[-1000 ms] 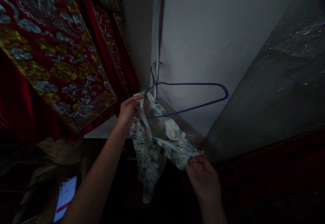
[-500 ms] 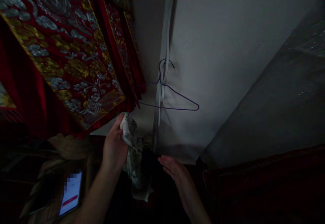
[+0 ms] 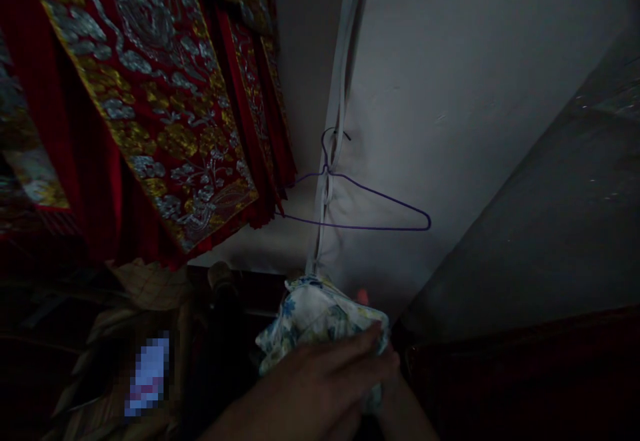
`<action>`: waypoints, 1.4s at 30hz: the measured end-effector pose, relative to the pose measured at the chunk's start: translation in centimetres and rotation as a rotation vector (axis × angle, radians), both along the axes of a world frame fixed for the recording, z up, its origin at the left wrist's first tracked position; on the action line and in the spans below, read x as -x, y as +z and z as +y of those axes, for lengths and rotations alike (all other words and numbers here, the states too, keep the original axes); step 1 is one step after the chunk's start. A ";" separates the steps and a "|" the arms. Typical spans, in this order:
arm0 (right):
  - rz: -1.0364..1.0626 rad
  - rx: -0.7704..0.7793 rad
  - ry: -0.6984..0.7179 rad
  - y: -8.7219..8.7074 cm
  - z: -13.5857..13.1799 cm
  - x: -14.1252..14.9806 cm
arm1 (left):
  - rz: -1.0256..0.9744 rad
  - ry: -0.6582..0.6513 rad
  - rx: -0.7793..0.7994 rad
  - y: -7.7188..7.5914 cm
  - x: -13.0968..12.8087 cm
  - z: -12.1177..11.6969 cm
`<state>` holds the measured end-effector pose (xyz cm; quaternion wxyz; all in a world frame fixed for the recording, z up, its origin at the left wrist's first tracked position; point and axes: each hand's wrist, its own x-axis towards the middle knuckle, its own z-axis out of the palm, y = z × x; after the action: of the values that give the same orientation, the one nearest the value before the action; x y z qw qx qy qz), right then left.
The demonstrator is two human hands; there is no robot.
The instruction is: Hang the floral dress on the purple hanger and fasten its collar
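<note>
A crumpled white cloth with blue and green floral print (image 3: pixel 320 318) is bunched up at the lower middle. My left hand (image 3: pixel 325 378) reaches across its front, fingers laid over the right part of the cloth and seemingly gripping it. Behind the cloth is my right hand (image 3: pixel 363 297); a reddish fingertip shows above the cloth's edge, and the rest of its fingers are hidden. The right forearm (image 3: pixel 405 404) comes up from below, close under the left fingertips. Dim light blurs where cloth and fingers meet.
A purple wire hanger (image 3: pixel 375 229) hangs on a pale strip along the white wall (image 3: pixel 415 94). At left hang red embroidered drapes (image 3: pixel 165 114) with gold and silver patterns. Below them are a woven basket-like object (image 3: pixel 153 284) and a lit phone (image 3: pixel 149 376) on a wooden seat or stand.
My left hand has moved right with the cloth, which now spreads in front of my right hand. The right hand, open and apart before, is now mostly covered. The view has shifted slightly.
</note>
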<state>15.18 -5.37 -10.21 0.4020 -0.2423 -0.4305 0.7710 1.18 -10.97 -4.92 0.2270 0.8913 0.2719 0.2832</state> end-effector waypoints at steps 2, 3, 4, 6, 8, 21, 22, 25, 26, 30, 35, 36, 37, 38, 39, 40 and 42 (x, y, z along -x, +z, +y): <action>0.128 0.127 0.007 0.3 -0.5 -0.4 | -0.075 0.028 -0.089 0.9 0.6 0.5; 0.163 0.171 0.023 0.3 -0.7 -0.6 | -0.144 0.068 -0.129 1.1 1.0 0.9; 0.182 0.202 0.061 0.2 -0.9 -0.8 | -0.209 0.122 -0.152 1.1 1.4 1.4; 0.121 0.183 0.197 0.2 -1.0 -1.2 | -0.284 0.237 -0.121 0.6 2.3 2.4; -0.028 0.108 0.347 0.5 -0.8 -1.8 | -0.250 0.260 0.032 -0.5 3.2 3.3; -1.098 -1.064 -0.284 8.4 5.8 -4.6 | 0.184 0.409 0.379 -6.5 6.6 2.6; -1.178 -1.136 -0.286 8.7 6.6 -4.5 | 0.162 0.454 0.356 -6.3 7.1 3.0; -1.342 -1.203 -0.311 9.2 9.1 -3.8 | 0.057 0.532 0.263 -4.6 8.6 4.2; -1.377 -1.186 -0.331 9.1 10.0 -3.6 | 0.031 0.555 0.226 -3.9 9.1 4.5; -1.437 -1.096 -0.289 7.2 12.9 -4.1 | 0.091 0.537 0.237 -1.6 10.8 5.3; -1.391 -1.021 -0.206 4.2 13.3 -6.5 | 0.385 0.432 0.398 -1.9 11.9 6.9; -1.366 -1.014 -0.248 3.8 13.1 -6.8 | 0.413 0.433 0.394 -2.2 12.0 7.5; -1.339 -1.015 -0.293 3.6 12.8 -7.0 | 0.425 0.438 0.380 -2.3 12.2 8.1; -1.317 -1.020 -0.325 3.5 12.6 -7.0 | 0.419 0.452 0.360 -2.4 12.3 8.7; -1.303 -1.023 -0.339 3.5 12.5 -6.9 | 0.402 0.475 0.339 -2.3 12.3 9.3; -1.291 -1.023 -0.337 3.6 12.6 -6.8 | 0.380 0.504 0.319 -2.2 12.3 9.9; -1.282 -1.005 -0.313 3.9 13.2 -6.5 | 0.347 0.551 0.282 -1.6 12.1 10.9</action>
<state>21.64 7.82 -6.32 0.2414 -0.4833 -0.8308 0.1340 -10.96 -0.10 -6.50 0.2134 0.7791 0.5731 0.1380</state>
